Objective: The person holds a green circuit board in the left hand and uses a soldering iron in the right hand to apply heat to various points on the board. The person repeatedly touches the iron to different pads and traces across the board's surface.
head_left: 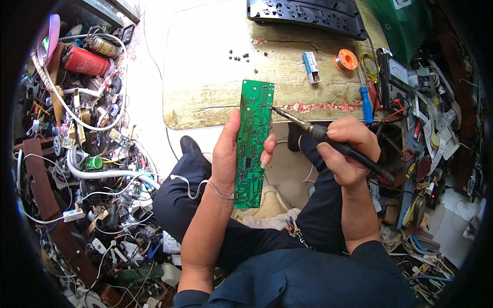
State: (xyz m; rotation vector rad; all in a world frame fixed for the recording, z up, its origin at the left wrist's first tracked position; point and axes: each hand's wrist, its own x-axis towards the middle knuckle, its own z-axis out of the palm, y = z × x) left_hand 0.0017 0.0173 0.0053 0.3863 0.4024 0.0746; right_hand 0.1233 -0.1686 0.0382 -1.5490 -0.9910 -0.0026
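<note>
My left hand [226,149] is wrapped round a long green circuit board [250,136], held upright over my lap at the table's near edge. Fingertips show past the board's right side, and a white cable [193,191] with a small plug trails from its lower left. In my right hand [354,149] is a soldering iron [321,134], gripped by its dark handle like a pen. Its tip points left and lies at the board's upper right edge; whether it touches I cannot tell.
On the wooden table [205,92] lie small black parts [237,58], a small box [311,67], an orange solder spool [346,60], a blue screwdriver [365,102] and a black plastic housing [308,18]. Cables and electronic scrap [102,195] heap up at left. A meter [398,72] stands at right.
</note>
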